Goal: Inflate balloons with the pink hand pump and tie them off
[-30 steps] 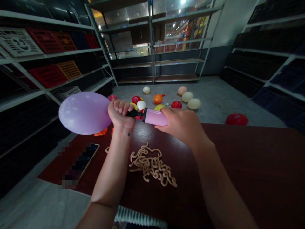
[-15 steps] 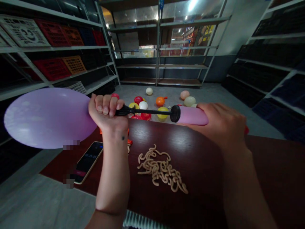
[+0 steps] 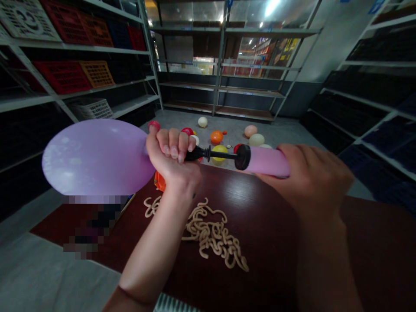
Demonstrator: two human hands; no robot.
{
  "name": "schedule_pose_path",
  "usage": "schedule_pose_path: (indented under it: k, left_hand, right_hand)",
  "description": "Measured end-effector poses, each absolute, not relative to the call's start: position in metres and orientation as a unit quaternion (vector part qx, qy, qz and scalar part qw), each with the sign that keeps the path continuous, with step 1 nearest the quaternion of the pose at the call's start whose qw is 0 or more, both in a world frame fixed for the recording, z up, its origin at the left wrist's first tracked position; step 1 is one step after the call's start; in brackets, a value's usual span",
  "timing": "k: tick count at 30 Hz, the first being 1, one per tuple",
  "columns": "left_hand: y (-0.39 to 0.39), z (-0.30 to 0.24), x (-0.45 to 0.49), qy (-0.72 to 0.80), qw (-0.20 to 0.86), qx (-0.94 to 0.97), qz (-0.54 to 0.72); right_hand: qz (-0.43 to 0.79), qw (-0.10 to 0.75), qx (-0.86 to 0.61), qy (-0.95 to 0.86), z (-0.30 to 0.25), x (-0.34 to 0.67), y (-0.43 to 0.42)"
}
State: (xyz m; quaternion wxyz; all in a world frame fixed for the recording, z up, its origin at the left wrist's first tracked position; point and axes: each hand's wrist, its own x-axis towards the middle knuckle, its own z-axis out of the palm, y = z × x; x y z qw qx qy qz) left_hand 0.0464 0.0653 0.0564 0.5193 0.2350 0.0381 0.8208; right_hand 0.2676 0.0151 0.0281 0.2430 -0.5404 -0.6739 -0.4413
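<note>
The pump rod [image 3: 224, 154] had slid inward, left hand [image 3: 173, 156] clasping its black end [image 3: 197, 153] beside the balloon [image 3: 97, 158], right hand [image 3: 315, 177] the pink barrel [image 3: 268, 161]; the raised balloon looked well filled, unreleased.

Tall metal rack [image 3: 217, 52] on a grey floor [image 3: 289, 130], with big windows [image 3: 201, 16] behind it and a bright strip of light [image 3: 272, 7] glaring near its top. Left of the rack, shelving [image 3: 97, 48] full of plastic crates [image 3: 63, 76]. Right of it, a wall [image 3: 334, 50], pale above, darker below. Dark reddish table [image 3: 279, 203] in front of the rack, kinda dim overall.
</note>
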Motion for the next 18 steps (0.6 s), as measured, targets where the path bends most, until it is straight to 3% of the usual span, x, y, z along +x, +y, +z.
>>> schedule_pose_path:
  k: [3, 9, 18]
  left_hand:
    - [0.06, 0.059, 0.059, 0.071, 0.536, 0.22, 0.812]
    - [0.063, 0.065, 0.054, 0.086, 0.579, 0.167, 0.793]
    - [0.062, 0.065, 0.041, 0.066, 0.556, 0.265, 0.785]
  right_hand:
    - [-0.468, 0.256, -0.484, -0.694, 0.028, 0.249, 0.015]
    - [-0.402, 0.267, -0.512, -0.71, 0.032, 0.223, 0.009]
    - [-0.317, 0.311, -0.5, -0.743, 0.027, 0.234, 0.018]
